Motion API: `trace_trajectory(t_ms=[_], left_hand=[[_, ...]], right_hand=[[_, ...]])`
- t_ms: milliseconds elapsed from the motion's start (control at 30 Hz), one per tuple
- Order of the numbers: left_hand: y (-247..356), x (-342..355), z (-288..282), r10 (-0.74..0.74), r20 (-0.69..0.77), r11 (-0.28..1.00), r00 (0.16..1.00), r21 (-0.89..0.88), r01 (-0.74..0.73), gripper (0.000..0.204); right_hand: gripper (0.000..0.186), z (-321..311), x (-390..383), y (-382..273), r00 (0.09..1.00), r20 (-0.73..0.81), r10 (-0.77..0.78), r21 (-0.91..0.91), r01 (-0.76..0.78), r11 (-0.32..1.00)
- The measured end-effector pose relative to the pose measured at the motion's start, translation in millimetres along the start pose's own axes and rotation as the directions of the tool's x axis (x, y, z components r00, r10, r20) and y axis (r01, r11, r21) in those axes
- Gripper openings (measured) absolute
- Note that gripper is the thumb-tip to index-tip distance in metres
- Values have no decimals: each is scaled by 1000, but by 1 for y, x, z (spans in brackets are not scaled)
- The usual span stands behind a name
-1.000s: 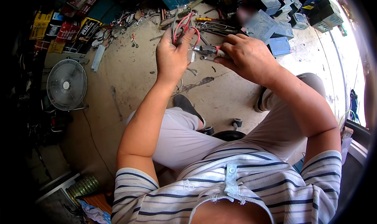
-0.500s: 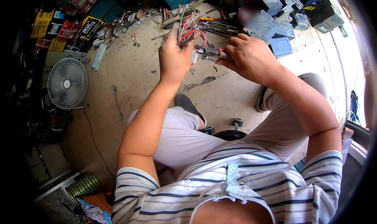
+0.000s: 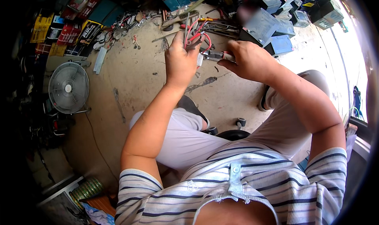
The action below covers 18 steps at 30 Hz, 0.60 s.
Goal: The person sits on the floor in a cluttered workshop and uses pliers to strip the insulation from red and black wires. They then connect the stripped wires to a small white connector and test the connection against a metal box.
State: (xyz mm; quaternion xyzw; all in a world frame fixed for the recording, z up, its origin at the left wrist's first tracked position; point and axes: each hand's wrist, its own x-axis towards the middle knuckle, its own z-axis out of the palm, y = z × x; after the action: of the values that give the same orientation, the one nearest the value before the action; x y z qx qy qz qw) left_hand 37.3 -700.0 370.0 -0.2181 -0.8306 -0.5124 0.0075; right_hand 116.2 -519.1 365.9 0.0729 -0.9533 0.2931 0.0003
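The red wire (image 3: 210, 42) is up in the left hand (image 3: 181, 63), with the fingers pinched round it. It bends in loops, and one loop hangs out on the right side, toward the pliers (image 3: 215, 56). The right hand (image 3: 252, 57) is wrapped round the pliers' handles. The pliers lie almost flat from left to right, nose pointing at the left hand. A small whitish piece (image 3: 199, 60) sits by the left palm, very near the nose. I can't see if they touch, or if the jaws are spread.

Counting: one pair of pliers, one whitish piece, two hands. The wire loops cross, so I can't count strands. Past the hands, on the floor (image 3: 150, 94), are one brush (image 3: 182, 18), one fan (image 3: 68, 87), one flat metal strip (image 3: 100, 60) and one blue-topped battery (image 3: 281, 44).
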Motion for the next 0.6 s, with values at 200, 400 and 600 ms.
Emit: trace_trajectory(t_ms=[200,400,600], left_hand=[[-1,-1,3,59,3,998,998,-12,-59,18],[3,-1,8,50,6,994,999,-101,-49,18],[-2,-7,12,-96,100,991,990,-87,105,19]], right_hand=[[37,0,2,0,997,64,49,18,-51,999],[38,-5,4,-1,985,146,87,72,-99,993],[33,2,1,3,958,211,195,25,-205,978]])
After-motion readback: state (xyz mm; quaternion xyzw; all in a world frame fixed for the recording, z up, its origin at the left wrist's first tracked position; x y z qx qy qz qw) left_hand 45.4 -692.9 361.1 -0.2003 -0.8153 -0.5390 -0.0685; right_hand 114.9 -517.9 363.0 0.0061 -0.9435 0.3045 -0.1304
